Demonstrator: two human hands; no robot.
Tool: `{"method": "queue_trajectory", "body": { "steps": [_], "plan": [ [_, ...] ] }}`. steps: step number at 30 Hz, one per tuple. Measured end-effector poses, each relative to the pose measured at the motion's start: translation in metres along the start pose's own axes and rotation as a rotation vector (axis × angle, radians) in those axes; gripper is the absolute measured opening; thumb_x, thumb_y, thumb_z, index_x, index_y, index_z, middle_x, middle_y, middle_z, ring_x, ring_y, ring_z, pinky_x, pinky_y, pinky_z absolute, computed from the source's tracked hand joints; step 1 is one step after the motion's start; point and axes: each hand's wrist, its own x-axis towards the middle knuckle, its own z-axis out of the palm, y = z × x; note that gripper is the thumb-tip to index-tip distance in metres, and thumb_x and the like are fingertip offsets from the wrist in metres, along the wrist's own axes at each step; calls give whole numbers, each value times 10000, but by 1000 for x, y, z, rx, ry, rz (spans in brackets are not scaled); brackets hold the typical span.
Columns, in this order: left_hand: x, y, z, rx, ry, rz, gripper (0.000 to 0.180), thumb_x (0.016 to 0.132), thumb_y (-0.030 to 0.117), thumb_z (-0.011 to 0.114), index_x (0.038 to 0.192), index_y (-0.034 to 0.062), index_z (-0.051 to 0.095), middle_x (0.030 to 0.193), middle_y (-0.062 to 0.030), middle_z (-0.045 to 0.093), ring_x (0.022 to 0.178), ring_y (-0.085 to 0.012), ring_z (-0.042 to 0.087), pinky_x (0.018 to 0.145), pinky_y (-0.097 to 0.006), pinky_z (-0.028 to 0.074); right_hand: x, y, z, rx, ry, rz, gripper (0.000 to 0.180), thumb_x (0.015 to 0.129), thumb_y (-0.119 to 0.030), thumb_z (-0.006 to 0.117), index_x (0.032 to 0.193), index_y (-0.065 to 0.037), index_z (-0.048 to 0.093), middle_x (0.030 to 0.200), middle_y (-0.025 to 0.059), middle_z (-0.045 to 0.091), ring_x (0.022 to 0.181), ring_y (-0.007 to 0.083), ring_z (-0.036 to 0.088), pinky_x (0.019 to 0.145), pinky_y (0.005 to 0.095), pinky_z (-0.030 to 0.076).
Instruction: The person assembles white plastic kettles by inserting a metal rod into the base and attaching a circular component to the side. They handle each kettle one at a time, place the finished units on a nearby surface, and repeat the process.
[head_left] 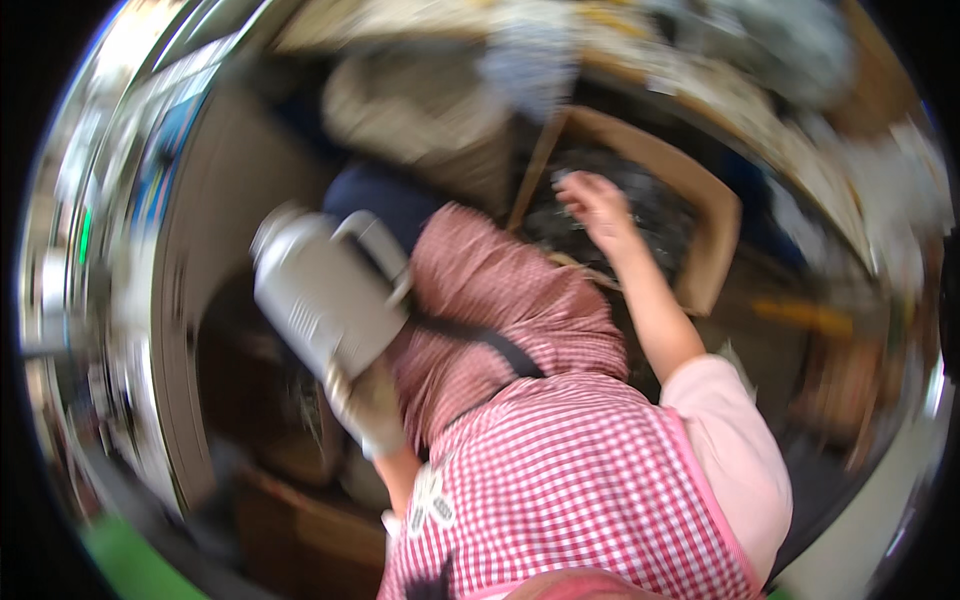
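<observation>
The whole picture is smeared by motion. My left hand [368,408] grips the lower end of a big grey-white jug [325,300] with a curved handle, held tilted at my left side in front of my red-and-white checked apron [560,470]. My right hand [597,207], on a bare forearm coming out of a pink sleeve [735,450], is stretched forward over a dark crumpled mass [655,215] lying in a wooden frame [715,235]. Its fingers look loosely spread with nothing in them. Whether they touch the dark mass I cannot tell.
A pale woven basket-like shape [415,110] sits beyond the jug. A cluttered wooden counter [720,90] runs along the back and right. Brown boxes [300,520] stand low on the left, next to a curved pale edge [180,330].
</observation>
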Motion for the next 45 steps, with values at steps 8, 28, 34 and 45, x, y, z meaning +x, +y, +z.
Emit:
{"method": "queue_trajectory", "body": {
  "steps": [8,28,34,45],
  "plan": [
    [-22,-15,39,107,-102,8,449,1081,272,533,1461,42,467,1393,-112,606,1280,-241,609,1079,-421,518,-117,-38,195,-24,-796,301,178,993,-109,700,1145,-22,668,960,60,736,827,162,746,653,241,595],
    [-22,-14,55,365,74,105,338,1010,67,672,1338,30,599,1246,-66,666,1093,-134,644,966,-282,523,-144,-41,257,-695,-860,-180,139,977,-82,710,1074,6,661,919,0,660,779,38,602,711,187,490],
    [-20,-11,57,377,78,63,340,1005,107,693,1324,24,610,1233,-71,672,1095,-140,646,947,-295,529,-140,-43,257,-380,-831,218,203,992,-80,692,1164,21,654,1013,72,710,823,106,694,674,218,548],
    [-24,-14,28,781,-13,197,375,1023,113,625,1387,41,569,1315,-87,643,1192,-223,632,1045,-374,501,-135,-34,249,-511,-764,185,191,956,-185,759,1016,-36,656,855,32,733,733,83,694,589,214,506]
  ]
}}
